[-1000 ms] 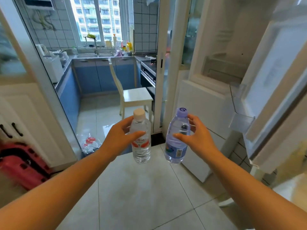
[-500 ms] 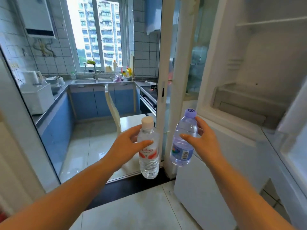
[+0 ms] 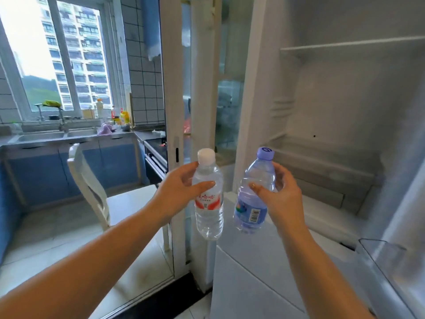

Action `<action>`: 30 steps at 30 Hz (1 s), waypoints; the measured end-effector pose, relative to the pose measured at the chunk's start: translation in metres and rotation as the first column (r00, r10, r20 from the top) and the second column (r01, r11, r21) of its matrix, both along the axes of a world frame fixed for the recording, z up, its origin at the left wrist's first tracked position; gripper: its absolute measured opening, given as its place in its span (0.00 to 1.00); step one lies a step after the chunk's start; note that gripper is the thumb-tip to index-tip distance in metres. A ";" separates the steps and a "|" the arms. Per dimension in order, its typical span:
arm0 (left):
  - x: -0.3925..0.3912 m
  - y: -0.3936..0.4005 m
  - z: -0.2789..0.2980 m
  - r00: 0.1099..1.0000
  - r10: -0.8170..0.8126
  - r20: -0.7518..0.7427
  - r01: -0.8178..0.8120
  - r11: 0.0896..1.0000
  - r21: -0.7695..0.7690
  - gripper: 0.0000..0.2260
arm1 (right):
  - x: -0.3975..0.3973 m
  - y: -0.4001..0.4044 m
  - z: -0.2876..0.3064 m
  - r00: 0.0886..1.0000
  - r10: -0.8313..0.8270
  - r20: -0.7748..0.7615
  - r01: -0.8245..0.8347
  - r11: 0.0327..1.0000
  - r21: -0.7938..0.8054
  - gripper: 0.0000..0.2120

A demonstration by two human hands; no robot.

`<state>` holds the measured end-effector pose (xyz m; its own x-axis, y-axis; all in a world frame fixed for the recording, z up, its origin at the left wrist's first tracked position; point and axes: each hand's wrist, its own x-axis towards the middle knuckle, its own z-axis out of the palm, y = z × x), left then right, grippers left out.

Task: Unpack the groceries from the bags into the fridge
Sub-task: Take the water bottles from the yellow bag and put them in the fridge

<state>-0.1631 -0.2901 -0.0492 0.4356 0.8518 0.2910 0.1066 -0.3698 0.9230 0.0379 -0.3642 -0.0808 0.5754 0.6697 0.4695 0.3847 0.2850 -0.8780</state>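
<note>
Bottles are held one in each hand, both in the air in front of the open white fridge. The clear plastic water bottle with a white cap and red label is gripped by the left hand, thumb across the front and fingers curled behind its shoulder; it stands nearly upright. The bluish plastic water bottle with a lilac cap and blue label is clamped by the right hand in the same way, and its long axis is tilted, cap leaning to the right toward the fridge. The fridge cavity lies ahead and to the right of both bottles, with its bare lower ledge beyond the right hand's knuckles and the clear door bin lower right. The right hand is judged the nearer to the compartment, so its bottle would probably be set in first; the left bottle would have to be carried across past the fridge's left wall.
</note>
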 end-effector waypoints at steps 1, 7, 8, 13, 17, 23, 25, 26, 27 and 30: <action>0.013 0.014 0.003 0.999 -0.030 0.011 0.030 1.000 0.002 0.17 | 0.011 0.008 0.002 1.000 -0.026 0.010 0.026 1.000 0.000 0.27; 0.103 0.099 0.016 0.972 -0.228 0.050 0.226 0.973 0.043 0.20 | 0.072 0.054 0.027 0.981 -0.194 0.019 0.193 0.981 0.032 0.20; 0.119 0.114 0.020 0.965 -0.256 0.058 0.254 0.966 0.043 0.21 | 0.084 0.062 0.031 0.975 -0.223 0.012 0.223 0.974 0.043 0.21; 0.201 0.173 0.040 0.906 -0.413 0.098 0.410 0.911 0.048 0.21 | 0.138 0.097 0.050 0.940 -0.336 -0.055 0.340 0.933 0.117 0.24; 0.260 0.201 0.052 0.853 -0.504 0.136 0.502 0.863 0.048 0.18 | 0.176 0.113 0.055 0.902 -0.428 -0.057 0.431 0.889 0.152 0.25; 0.328 0.226 0.071 0.822 -0.543 0.170 0.539 0.839 0.075 0.13 | 0.228 0.128 0.072 0.866 -0.497 -0.055 0.498 0.852 0.162 0.24; 0.346 0.231 0.079 0.805 -0.565 0.181 0.563 0.824 0.067 0.13 | 0.247 0.134 0.077 0.868 -0.494 -0.052 0.495 0.853 0.164 0.26; 0.354 0.234 0.083 0.804 -0.565 0.187 0.565 0.823 0.056 0.13 | 0.255 0.137 0.079 0.870 -0.491 -0.051 0.492 0.855 0.163 0.27; 0.362 0.236 0.086 0.806 -0.561 0.190 0.563 0.825 0.046 0.14 | 0.263 0.140 0.082 0.872 -0.486 -0.055 0.488 0.858 0.162 0.28; 0.384 0.241 0.093 0.821 -0.545 0.169 0.547 0.836 0.040 0.18 | 0.286 0.153 0.088 0.884 -0.464 -0.060 0.467 0.870 0.160 0.29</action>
<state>0.2206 -0.0491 0.0442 0.7759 0.4923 0.3945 -0.2655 -0.3124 0.9121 0.3238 -0.2115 0.0076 0.8110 0.2362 0.5353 0.4927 0.2176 -0.8425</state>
